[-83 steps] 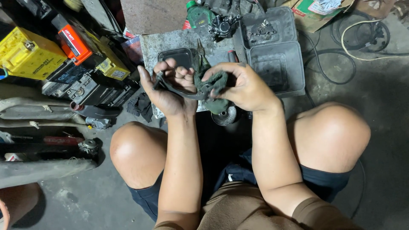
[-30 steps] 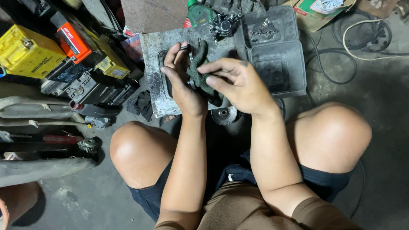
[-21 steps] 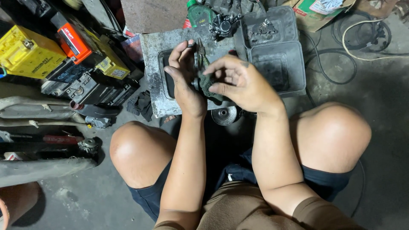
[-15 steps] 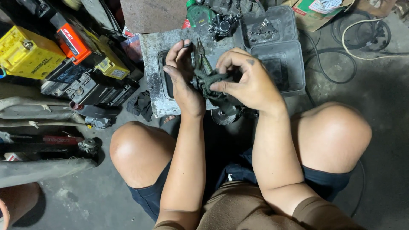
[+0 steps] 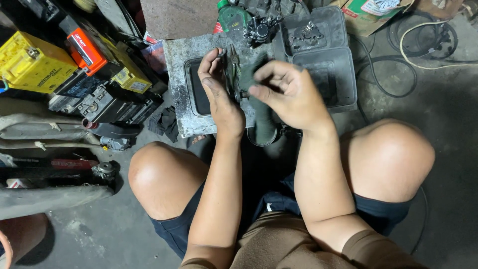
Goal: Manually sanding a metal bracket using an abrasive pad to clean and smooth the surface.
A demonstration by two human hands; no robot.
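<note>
Dark green cloth hangs from my right hand, whose fingers pinch it against a small metal part. My left hand grips that part over the grey tray, its shape mostly hidden.

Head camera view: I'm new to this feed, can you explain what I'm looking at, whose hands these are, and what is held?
There is only one picture, from a camera on the person's head looking down, so both hands are their own. They squat on a concrete floor. The left hand steadies a small dark metal part, and the right hand presses a dark green rag against it. Beneath lies a grey metal tray, beside a dark plastic case. Batteries, one yellow, are stacked at the left.
</note>
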